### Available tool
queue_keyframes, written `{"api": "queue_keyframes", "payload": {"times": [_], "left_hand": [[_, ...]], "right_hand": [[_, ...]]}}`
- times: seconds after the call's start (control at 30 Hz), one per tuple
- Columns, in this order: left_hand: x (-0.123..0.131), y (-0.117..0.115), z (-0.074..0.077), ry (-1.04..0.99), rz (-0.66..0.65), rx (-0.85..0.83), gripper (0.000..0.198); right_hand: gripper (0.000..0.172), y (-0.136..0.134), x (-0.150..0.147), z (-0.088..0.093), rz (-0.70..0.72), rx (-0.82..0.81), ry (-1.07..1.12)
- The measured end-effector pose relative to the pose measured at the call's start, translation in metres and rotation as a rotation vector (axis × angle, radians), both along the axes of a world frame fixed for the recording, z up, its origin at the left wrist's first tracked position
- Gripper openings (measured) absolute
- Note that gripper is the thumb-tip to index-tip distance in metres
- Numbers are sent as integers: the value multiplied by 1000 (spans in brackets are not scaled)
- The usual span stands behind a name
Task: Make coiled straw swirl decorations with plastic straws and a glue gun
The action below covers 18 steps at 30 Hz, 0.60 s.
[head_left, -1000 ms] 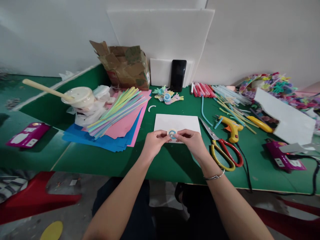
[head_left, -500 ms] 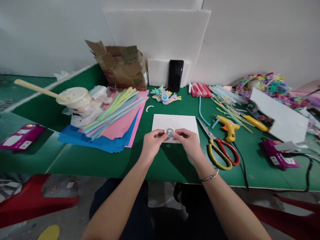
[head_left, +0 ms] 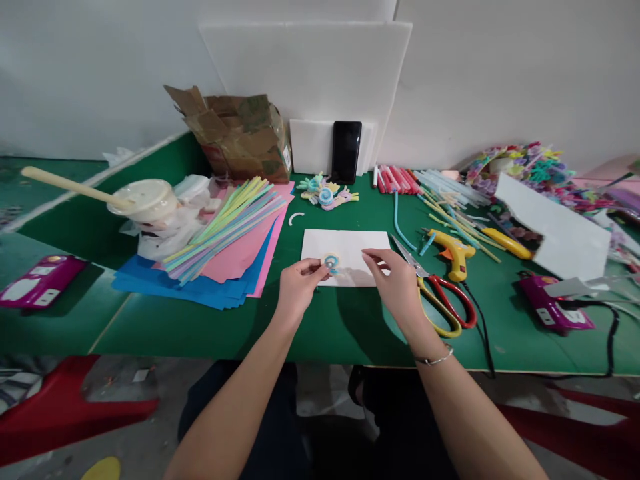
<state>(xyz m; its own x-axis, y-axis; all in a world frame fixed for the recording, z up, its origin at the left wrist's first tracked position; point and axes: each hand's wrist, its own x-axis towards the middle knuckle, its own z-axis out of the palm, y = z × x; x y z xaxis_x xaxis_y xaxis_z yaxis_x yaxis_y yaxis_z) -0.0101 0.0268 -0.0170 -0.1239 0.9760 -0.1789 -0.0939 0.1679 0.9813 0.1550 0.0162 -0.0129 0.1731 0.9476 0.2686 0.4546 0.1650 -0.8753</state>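
A small round coil [head_left: 332, 261], blue with a pale yellow edge, is pinched between the thumb and fingers of my left hand [head_left: 299, 285]. Under it lies a white rectangular sheet or board [head_left: 350, 244] on the green table. My right hand [head_left: 396, 277] is apart from the coil, over the sheet's right side, with thumb and fingertips drawn together; whatever they hold, if anything, is too small to make out. Just right of that hand lie scissors [head_left: 454, 300] with one yellow and one red handle.
A yellow glue gun [head_left: 453, 253] with a black cord lies beyond the scissors. Fuzzy pastel sticks [head_left: 225, 227] rest on coloured sheets [head_left: 200, 287] at left. Behind the white sheet are small pastel fuzzy pieces [head_left: 326, 193] and an upright phone [head_left: 346, 152]. A cardboard box [head_left: 240, 137] stands at back left.
My right hand has let go of the coil and moved right. My left hand keeps the coil, slightly further left. The camera view has shifted a little.
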Motion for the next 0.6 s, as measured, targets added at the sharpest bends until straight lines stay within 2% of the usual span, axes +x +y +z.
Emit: {"api": "queue_keyframes", "payload": {"times": [0.07,0.17,0.33,0.4,0.6], "left_hand": [[0,0,0,-3,2,1,16],[2,-1,1,-7,12,3,18],[6,-4,0,-43,17,6,18],[7,-5,-1,-63,22,-8,20],[8,-6,-1,-101,32,-24,24]], "right_hand": [[23,-1,6,0,-22,-12,-19],[25,-3,5,-2,-10,-97,87],[26,-8,-19,-7,201,-258,298],[25,-9,-28,-9,239,-286,350],[24,-7,-34,-10,146,-231,371]]}}
